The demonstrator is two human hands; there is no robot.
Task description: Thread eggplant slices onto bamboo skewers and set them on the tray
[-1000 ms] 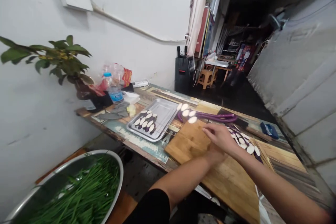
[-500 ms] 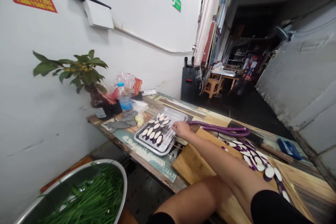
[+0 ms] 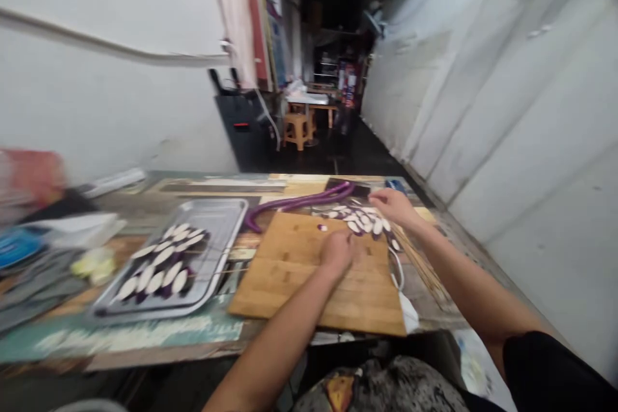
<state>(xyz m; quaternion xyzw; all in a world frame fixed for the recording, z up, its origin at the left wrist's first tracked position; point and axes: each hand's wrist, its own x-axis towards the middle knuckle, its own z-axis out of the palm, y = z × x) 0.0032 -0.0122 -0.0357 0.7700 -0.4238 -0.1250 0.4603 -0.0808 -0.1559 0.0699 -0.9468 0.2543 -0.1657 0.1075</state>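
My left hand (image 3: 337, 252) rests on the wooden cutting board (image 3: 309, 283), its fingers curled near the board's far edge; anything in them is hidden. Farther right, my right hand (image 3: 393, 205) reaches over a heap of white eggplant slices with purple skin (image 3: 360, 219) beyond the board. Its fingers bend down toward the slices, and I cannot see whether it grips one. Whole long purple eggplants (image 3: 299, 201) lie behind the board. To the left, a metal tray (image 3: 222, 219) holds several skewered eggplant slices (image 3: 161, 264).
A bundle of bamboo skewers (image 3: 420, 261) lies right of the board. Blurred cloths, a white box and a blue-capped bottle crowd the table's left end. A blue object (image 3: 396, 185) sits at the far right corner. The white wall stands close on the right.
The view swung right. My right hand left the tray and moved to the slice heap. My left hand came forward onto the board.
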